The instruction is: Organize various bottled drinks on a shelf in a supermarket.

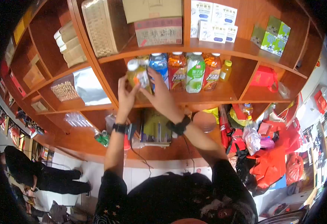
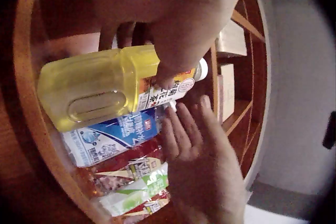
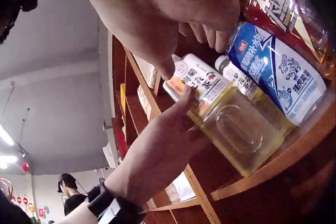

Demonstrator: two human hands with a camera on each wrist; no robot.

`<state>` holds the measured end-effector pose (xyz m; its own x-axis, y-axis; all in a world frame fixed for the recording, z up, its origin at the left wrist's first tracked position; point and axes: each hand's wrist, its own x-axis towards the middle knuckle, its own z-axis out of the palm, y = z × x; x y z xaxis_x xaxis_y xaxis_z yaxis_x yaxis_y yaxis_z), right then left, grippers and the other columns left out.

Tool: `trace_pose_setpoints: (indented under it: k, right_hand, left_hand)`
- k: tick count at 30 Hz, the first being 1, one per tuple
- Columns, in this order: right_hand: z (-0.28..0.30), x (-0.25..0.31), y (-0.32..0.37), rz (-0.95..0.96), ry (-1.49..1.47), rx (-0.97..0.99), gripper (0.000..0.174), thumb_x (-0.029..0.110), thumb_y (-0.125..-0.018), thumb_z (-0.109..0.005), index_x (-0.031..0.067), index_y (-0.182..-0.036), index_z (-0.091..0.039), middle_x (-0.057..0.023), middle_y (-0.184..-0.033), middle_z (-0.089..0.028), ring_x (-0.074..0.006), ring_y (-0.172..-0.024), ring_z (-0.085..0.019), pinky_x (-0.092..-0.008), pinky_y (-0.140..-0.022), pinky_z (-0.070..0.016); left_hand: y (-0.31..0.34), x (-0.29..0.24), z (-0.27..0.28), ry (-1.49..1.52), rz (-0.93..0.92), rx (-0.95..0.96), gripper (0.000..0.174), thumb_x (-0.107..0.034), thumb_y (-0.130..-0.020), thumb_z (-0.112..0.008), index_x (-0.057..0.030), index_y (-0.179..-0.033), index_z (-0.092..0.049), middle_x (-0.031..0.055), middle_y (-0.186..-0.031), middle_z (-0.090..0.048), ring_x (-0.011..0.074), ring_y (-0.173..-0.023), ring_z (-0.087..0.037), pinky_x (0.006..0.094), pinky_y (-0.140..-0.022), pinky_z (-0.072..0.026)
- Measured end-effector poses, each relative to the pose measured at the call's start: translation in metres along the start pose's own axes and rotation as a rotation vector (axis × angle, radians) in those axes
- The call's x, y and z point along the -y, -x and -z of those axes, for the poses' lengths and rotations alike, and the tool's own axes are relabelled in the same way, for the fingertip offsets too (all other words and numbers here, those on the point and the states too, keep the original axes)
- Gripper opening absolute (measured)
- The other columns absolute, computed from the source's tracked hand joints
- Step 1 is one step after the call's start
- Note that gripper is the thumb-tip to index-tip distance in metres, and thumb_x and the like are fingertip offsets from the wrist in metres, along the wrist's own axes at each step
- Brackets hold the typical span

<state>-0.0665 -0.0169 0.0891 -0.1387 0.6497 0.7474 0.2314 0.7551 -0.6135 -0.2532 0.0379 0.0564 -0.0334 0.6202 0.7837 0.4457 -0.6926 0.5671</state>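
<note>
A chrysanthemum tea bottle [image 1: 145, 83] of clear plastic with yellow liquid, a white cap and a printed label stands at the left of the middle shelf. My left hand [image 1: 125, 96] grips it around the label, thumb on the front, as the right wrist view shows. On the bottle's other side is my right hand [image 1: 164, 100], fingers extended close to the label and neck. A second, similar tea bottle [image 3: 242, 79] stands behind it, partly hidden. To the right is a blue-labelled drink bottle [image 3: 278, 71], upright in the same row.
Further along the shelf stand red-brown drink bottles [image 1: 177, 72], a green-and-white coconut water bottle [image 1: 195, 74] and a small yellow bottle [image 1: 226, 71]. Boxes [image 1: 159, 33] fill the shelf above. Red bags [image 1: 269, 168] crowd the lower right. A person in black [image 1: 44, 173] is at the left.
</note>
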Motion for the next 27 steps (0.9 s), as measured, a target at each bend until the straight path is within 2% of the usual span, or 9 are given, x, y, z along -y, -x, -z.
trace_pose_setpoints:
  k: [2,4,6,8,10,14,20,23,27]
  right_hand:
    - [0.01,0.021,0.014,0.019,0.196,-0.017,0.08,0.027,-0.095,-0.076,0.0001,-0.157,-0.031,-0.0225,-0.155,-0.043,-0.0352,-0.143,-0.046,-0.0427,-0.12,-0.0367]
    - [0.016,0.039,0.035,-0.072,-0.015,0.096,0.086,0.031,-0.094,-0.077,-0.0008,-0.158,-0.03,-0.0224,-0.158,-0.041,-0.0361,-0.147,-0.041,-0.0439,-0.122,-0.0311]
    - [0.028,0.071,0.057,-0.064,0.041,0.157,0.081,0.028,-0.092,-0.079,-0.0009,-0.154,-0.036,-0.0232,-0.153,-0.045,-0.0376,-0.144,-0.044,-0.0444,-0.118,-0.0352]
    - [0.034,0.068,0.098,-0.168,0.226,0.206,0.07,0.036,-0.095,-0.073,-0.0003,-0.148,-0.044,-0.0267,-0.145,-0.049,-0.0415,-0.136,-0.05,-0.044,-0.111,-0.0442]
    - [0.048,0.074,0.123,-0.26,0.187,0.22,0.064,0.032,-0.094,-0.074,0.0011,-0.144,-0.047,-0.0252,-0.14,-0.051,-0.0416,-0.132,-0.052,-0.0443,-0.107,-0.0467]
    - [0.061,0.06,0.2,-0.432,0.174,0.22,0.058,0.022,-0.09,-0.077,0.0024,-0.14,-0.053,-0.0227,-0.138,-0.052,-0.0422,-0.128,-0.053,-0.045,-0.105,-0.0482]
    - [0.092,0.02,0.321,-0.595,0.434,0.32,0.059,0.014,-0.085,-0.081,0.0015,-0.137,-0.055,-0.0199,-0.13,-0.059,-0.0408,-0.119,-0.06,-0.0436,-0.1,-0.0506]
    - [0.12,-0.004,0.354,-0.61,0.364,0.265,0.056,0.014,-0.087,-0.079,0.0017,-0.137,-0.055,-0.0199,-0.134,-0.058,-0.0412,-0.12,-0.061,-0.0443,-0.1,-0.0512]
    - [0.165,-0.044,0.369,-0.644,0.395,0.232,0.058,0.017,-0.087,-0.079,0.0035,-0.138,-0.055,-0.021,-0.13,-0.062,-0.0433,-0.116,-0.062,-0.0466,-0.096,-0.0527]
  left_hand:
    - [0.027,-0.05,0.021,-0.144,-0.137,-0.06,0.053,-0.002,-0.086,-0.079,0.0027,-0.132,-0.053,0.012,-0.127,-0.052,0.0254,-0.113,-0.058,0.0334,-0.093,-0.0505]
    - [0.057,-0.079,0.033,0.091,0.049,0.029,0.055,-0.001,-0.084,-0.08,0.0022,-0.132,-0.053,0.0127,-0.124,-0.052,0.0267,-0.114,-0.057,0.0343,-0.095,-0.0503]
    - [0.088,-0.111,0.043,0.173,0.093,0.104,0.061,-0.003,-0.082,-0.083,0.0017,-0.134,-0.052,0.0137,-0.123,-0.052,0.0284,-0.117,-0.057,0.0358,-0.097,-0.0504]
    - [0.114,-0.114,0.047,0.009,-0.064,0.193,0.068,-0.006,-0.079,-0.087,0.0011,-0.136,-0.051,0.0149,-0.124,-0.052,0.0299,-0.118,-0.058,0.0383,-0.097,-0.0526]
    - [0.139,-0.113,0.039,0.093,0.056,0.38,0.069,-0.005,-0.078,-0.088,0.0001,-0.136,-0.052,0.0165,-0.126,-0.053,0.0322,-0.121,-0.057,0.0407,-0.098,-0.0544]
    - [0.205,-0.084,-0.01,0.246,0.347,0.677,0.065,-0.006,-0.075,-0.088,-0.0021,-0.131,-0.055,0.019,-0.126,-0.056,0.038,-0.117,-0.058,0.0464,-0.095,-0.0527]
    - [0.263,-0.075,-0.071,0.24,0.103,1.094,0.058,-0.021,-0.085,-0.081,-0.0023,-0.133,-0.054,0.023,-0.127,-0.056,0.042,-0.123,-0.054,0.0483,-0.106,-0.0451]
    - [0.324,-0.056,-0.124,0.227,0.139,1.107,0.063,-0.021,-0.086,-0.08,0.0011,-0.137,-0.051,0.0265,-0.139,-0.052,0.0438,-0.133,-0.049,0.0479,-0.111,-0.0425]
    - [0.32,-0.078,-0.18,0.353,0.284,1.065,0.069,-0.019,-0.084,-0.081,0.0026,-0.14,-0.048,0.0291,-0.145,-0.049,0.0454,-0.137,-0.047,0.0491,-0.114,-0.0411]
